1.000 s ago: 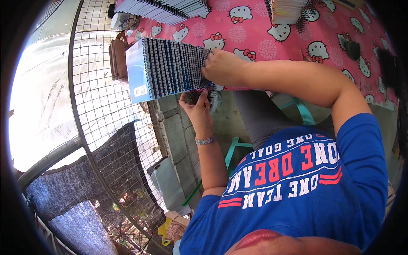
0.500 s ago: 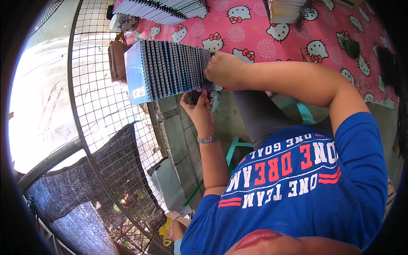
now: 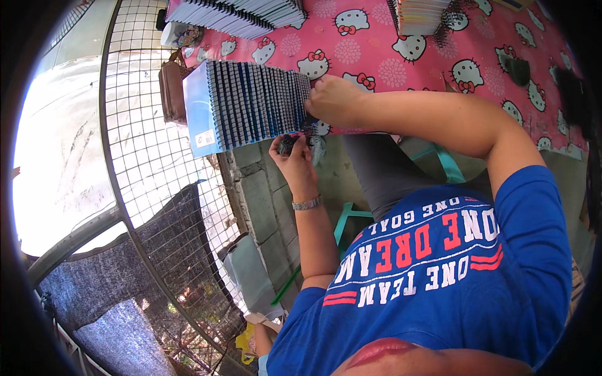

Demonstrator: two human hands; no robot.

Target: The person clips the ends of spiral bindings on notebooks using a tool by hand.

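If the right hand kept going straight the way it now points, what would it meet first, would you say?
The right hand points left along the table edge and already rests against the row of spiral notebooks, so it would press into those first, though depth is hard to judge.

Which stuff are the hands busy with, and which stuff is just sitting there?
In use:
- left hand, holding a small dark thing
- right hand, on the row of blue notebooks

Just sitting there:
- notebook stack at the table's far side
- another stack
- brown pouch on the wire fence
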